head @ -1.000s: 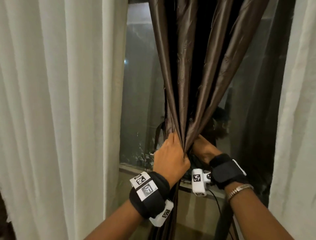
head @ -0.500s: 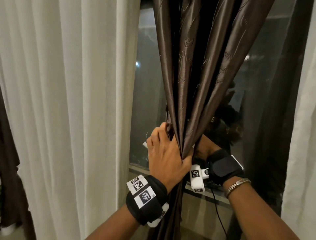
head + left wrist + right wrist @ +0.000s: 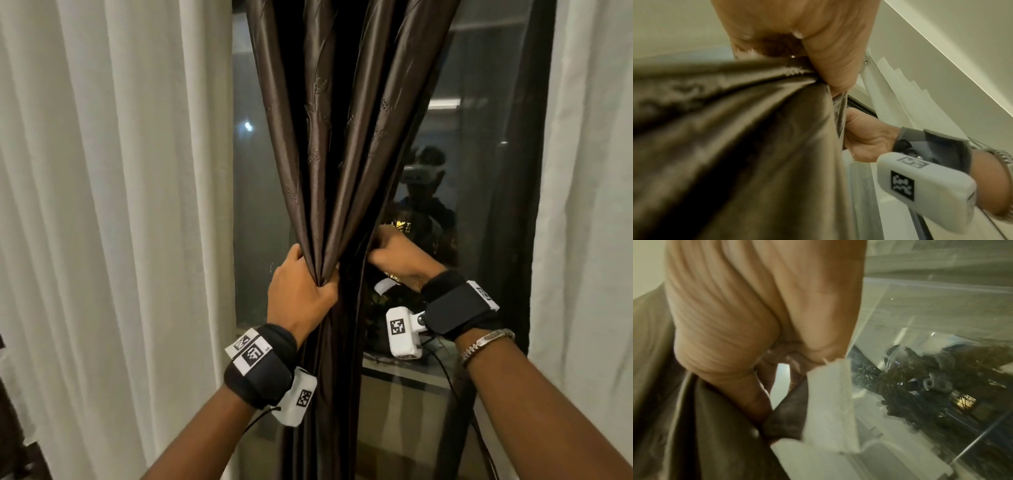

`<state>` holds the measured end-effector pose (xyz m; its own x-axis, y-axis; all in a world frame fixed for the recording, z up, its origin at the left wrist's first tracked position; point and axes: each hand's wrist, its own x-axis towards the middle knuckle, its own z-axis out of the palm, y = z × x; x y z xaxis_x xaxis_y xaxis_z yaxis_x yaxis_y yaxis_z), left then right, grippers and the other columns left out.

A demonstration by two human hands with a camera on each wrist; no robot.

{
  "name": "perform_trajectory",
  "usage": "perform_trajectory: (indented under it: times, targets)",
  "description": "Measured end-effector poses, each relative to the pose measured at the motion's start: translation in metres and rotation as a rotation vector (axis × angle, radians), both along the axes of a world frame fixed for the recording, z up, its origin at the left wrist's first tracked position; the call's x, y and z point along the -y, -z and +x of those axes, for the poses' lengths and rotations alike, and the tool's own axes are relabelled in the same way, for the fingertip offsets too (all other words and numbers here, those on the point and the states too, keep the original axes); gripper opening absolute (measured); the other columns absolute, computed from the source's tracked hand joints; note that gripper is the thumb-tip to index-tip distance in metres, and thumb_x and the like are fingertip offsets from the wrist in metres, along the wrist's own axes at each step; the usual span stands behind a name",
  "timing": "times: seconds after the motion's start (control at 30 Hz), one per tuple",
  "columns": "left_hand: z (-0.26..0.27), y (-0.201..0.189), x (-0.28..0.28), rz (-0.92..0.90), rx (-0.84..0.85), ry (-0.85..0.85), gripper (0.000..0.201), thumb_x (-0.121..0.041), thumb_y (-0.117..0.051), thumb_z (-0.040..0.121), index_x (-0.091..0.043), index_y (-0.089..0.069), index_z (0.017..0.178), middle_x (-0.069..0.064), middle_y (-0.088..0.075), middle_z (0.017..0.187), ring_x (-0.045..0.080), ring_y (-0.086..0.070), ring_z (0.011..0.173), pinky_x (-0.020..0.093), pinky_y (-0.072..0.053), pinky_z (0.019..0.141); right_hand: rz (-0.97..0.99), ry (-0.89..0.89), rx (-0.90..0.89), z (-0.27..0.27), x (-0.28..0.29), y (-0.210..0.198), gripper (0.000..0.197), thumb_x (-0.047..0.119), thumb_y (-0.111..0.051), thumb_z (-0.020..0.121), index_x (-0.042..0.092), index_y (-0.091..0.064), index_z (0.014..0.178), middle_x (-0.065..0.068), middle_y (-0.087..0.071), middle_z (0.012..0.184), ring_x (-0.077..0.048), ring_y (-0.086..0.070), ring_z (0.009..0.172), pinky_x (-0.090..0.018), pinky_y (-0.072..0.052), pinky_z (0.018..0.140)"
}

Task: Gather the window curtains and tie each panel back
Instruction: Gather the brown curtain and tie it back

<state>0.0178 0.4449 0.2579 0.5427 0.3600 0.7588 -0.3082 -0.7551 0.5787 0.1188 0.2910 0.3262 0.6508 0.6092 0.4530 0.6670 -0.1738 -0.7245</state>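
Note:
A dark brown satin curtain (image 3: 329, 154) hangs at the window's middle, gathered into a narrow bunch. My left hand (image 3: 301, 291) grips that bunch from the left, fingers wrapped round the folds; the left wrist view shows the cloth (image 3: 735, 129) squeezed under the thumb (image 3: 828, 48). My right hand (image 3: 397, 257) sits just right of the bunch, partly behind it, fingers curled. It holds a white cloth strip (image 3: 383, 286), which hangs out of the fist (image 3: 756, 321) in the right wrist view as a frayed white band (image 3: 830, 402) beside the brown cloth (image 3: 715, 434).
White sheer curtains hang at the left (image 3: 102, 205) and at the right (image 3: 589, 205). Dark window glass (image 3: 260, 205) behind shows reflections. A window sill (image 3: 404, 370) runs below the hands. A thin black cable (image 3: 445, 373) trails from the right wrist camera.
My right hand has drawn slightly right of the bunch, and the white strip now shows beneath it. My left hand keeps its grip on the gathered folds.

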Motion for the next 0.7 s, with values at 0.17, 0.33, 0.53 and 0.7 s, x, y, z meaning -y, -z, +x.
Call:
perform_trajectory:
  times: [0.17,0.33,0.53,0.7]
  targets:
    - [0.009,0.001,-0.002,0.159,-0.084,-0.135,0.018,-0.033,-0.063,0.087,-0.018,-0.056,0.08,-0.005,-0.057,0.09,0.025,-0.061,0.07,0.035,-0.048,0.06,-0.058,-0.131,-0.351,0.002,0.038,0.0,0.04,-0.006,-0.073,0.093,0.012,-0.065,0.128,-0.02,-0.074,0.104,-0.025,-0.072,0.09,-0.03,-0.061,0.072]
    - [0.013,-0.002,0.007,0.129,-0.148,-0.224,0.022,-0.03,-0.066,0.089,-0.019,-0.049,0.08,-0.005,-0.055,0.08,0.028,-0.057,0.068,0.033,-0.036,0.063,0.218,-0.071,-0.24,-0.028,0.067,0.0,0.018,0.002,-0.076,0.093,0.008,-0.067,0.108,-0.012,-0.071,0.091,-0.014,-0.065,0.07,-0.022,-0.052,0.06]
    - [0.027,0.0,0.026,0.278,-0.087,-0.229,0.017,-0.031,-0.067,0.09,-0.015,-0.067,0.095,0.005,-0.067,0.094,0.038,-0.069,0.073,0.04,-0.051,0.057,-0.095,0.065,0.412,-0.077,0.037,0.008,0.023,0.009,-0.07,0.095,0.028,-0.084,0.099,0.01,-0.07,0.097,-0.007,-0.07,0.087,-0.021,-0.057,0.082]
    - [0.022,0.004,0.03,0.317,0.029,-0.204,0.007,-0.015,-0.065,0.083,-0.01,-0.064,0.079,0.008,-0.065,0.08,0.029,-0.064,0.05,0.037,-0.054,0.046,-0.22,0.103,0.563,-0.091,0.002,0.008,0.033,0.013,-0.061,0.095,0.031,-0.083,0.112,0.014,-0.05,0.085,0.001,-0.055,0.081,-0.013,-0.045,0.073]
